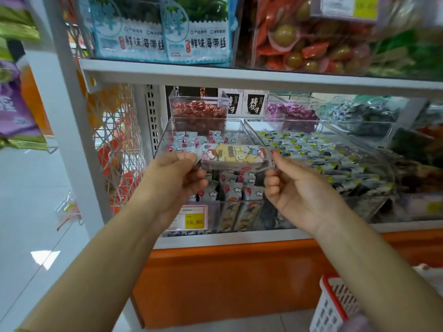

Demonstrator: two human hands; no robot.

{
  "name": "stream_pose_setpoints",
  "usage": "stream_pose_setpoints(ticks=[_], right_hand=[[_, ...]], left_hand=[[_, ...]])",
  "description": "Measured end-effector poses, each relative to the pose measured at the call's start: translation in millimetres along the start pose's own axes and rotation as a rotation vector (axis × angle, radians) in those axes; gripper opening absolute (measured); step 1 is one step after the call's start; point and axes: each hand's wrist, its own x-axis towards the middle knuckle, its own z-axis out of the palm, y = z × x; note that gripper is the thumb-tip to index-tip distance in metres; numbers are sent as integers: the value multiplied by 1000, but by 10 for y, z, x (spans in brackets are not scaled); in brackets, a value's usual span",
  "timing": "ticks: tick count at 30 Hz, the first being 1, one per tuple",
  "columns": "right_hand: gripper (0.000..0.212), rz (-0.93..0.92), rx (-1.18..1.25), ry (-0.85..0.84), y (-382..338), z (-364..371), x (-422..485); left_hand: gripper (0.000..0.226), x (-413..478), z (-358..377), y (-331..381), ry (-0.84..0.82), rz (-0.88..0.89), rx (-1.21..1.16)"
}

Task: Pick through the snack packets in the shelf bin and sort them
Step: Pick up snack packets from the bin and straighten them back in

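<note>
Holding yellow cartoon snack pkt [233, 155] level over clear shelf bin [165, 138], just above small cloud-print pkts [230, 188] inside. Pinching pkt's left end w/ L grip [177, 174], right end w/ R grip [296, 186].

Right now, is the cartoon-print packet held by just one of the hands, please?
No: the left hand pinches one end of the cartoon-print packet and the right hand pinches the other.
</note>
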Motion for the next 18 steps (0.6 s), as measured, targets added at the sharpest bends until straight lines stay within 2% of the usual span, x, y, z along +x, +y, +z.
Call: stream_pose_setpoints(ticks=[3, 5, 7, 9, 13, 15, 18], right_hand=[[5, 50, 89, -25, -7, -3, 36], [8, 69, 131, -17, -15, -22, 59], [11, 82, 163, -4, -23, -39, 74], [12, 100, 183, 1, -23, -45, 82], [12, 124, 245, 3, -17, -18, 79], [12, 124, 265, 6, -17, -5, 74], [12, 123, 282, 13, -18, 3, 71]], left_hand=[[12, 30, -19, 13, -50, -72, -144], [15, 43, -45, 18, -78, -82, -123], [18, 34, -52, 18, -114, -78, -56], [34, 0, -34, 20, -157, -62, 24], [50, -32, -19, -11, -167, 13, 339], [49, -41, -18, -9, -172, 35, 410], [36, -44, -24, -17, -203, 38, 425]])
